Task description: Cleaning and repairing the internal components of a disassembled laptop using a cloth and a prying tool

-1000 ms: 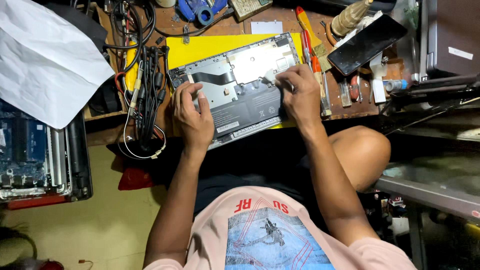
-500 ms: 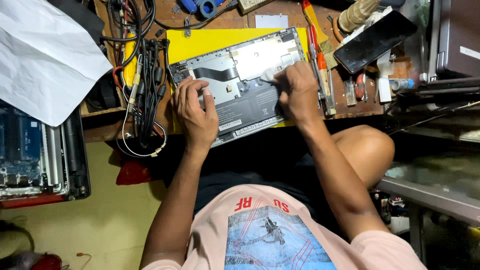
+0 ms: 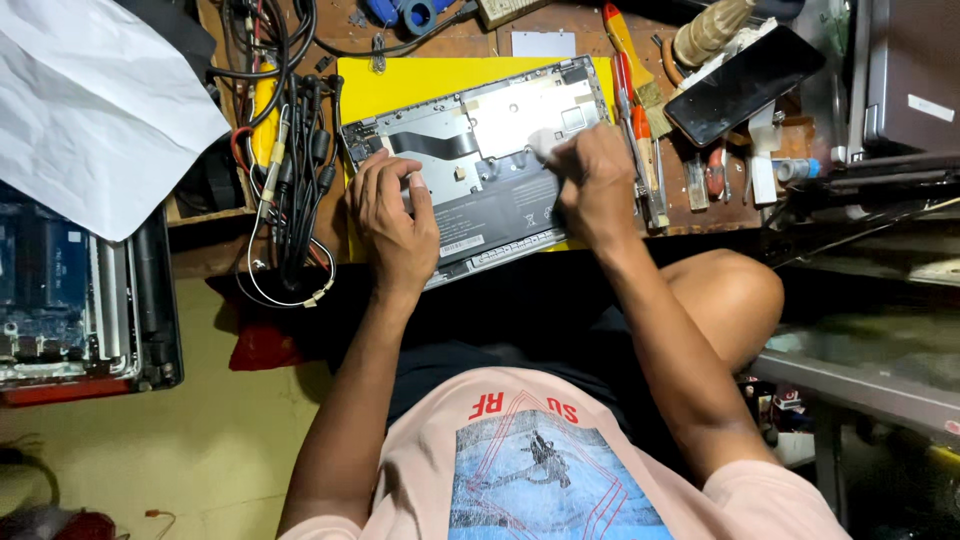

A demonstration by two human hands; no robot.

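An opened laptop base [image 3: 480, 150] lies on a yellow mat [image 3: 400, 85] on the wooden bench, its grey metal frame, a black ribbon cable and a dark battery showing. My left hand [image 3: 392, 222] lies flat on its left part, fingers spread, holding it down. My right hand [image 3: 592, 185] is closed around a small white wad [image 3: 543, 143] and presses it onto the frame at the right centre. What the wad is made of I cannot tell.
A bundle of black cables [image 3: 290, 150] hangs left of the mat. Screwdrivers [image 3: 640, 120] and a black phone [image 3: 745, 85] lie to the right. White paper [image 3: 90, 110] and another opened device [image 3: 70, 300] are at left; a closed laptop [image 3: 910, 80] stands at far right.
My right hand has slid a little up and left over the frame with the white wad. My left hand stays put on the laptop base.
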